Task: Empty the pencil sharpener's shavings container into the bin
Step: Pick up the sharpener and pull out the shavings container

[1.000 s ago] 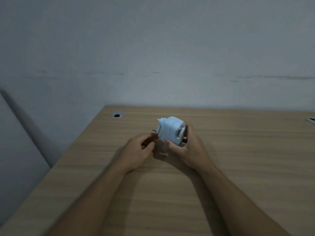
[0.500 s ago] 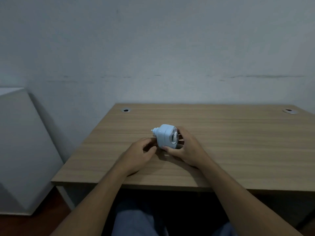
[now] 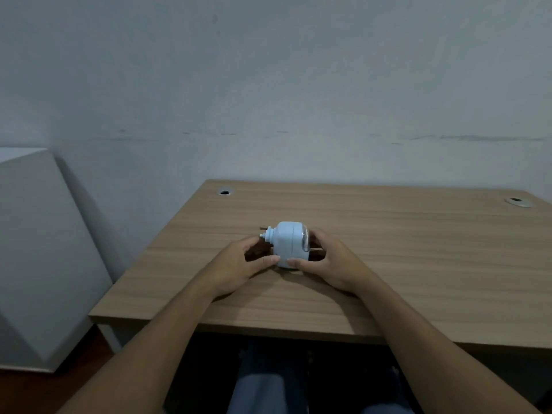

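Note:
A pale blue pencil sharpener (image 3: 288, 243) rests on the wooden desk (image 3: 388, 264), its crank end pointing left and a clear rounded part on its right side. My right hand (image 3: 331, 261) wraps around the sharpener's right side, with the thumb on its lower front. Coming in from the left, my left hand (image 3: 239, 265) touches the lower left edge with its thumb tip, while its fingers curl behind near the crank. No bin shows in the head view.
A white cabinet (image 3: 38, 252) stands on the floor left of the desk. Two cable grommets (image 3: 224, 192) (image 3: 516, 201) sit at the desk's back corners. A grey wall rises behind. My legs show under the near desk edge.
The camera has pulled back, so the desk's near edge and the cabinet came into view. The sharpener turned more level on the desk, and my left thumb moved onto its lower edge.

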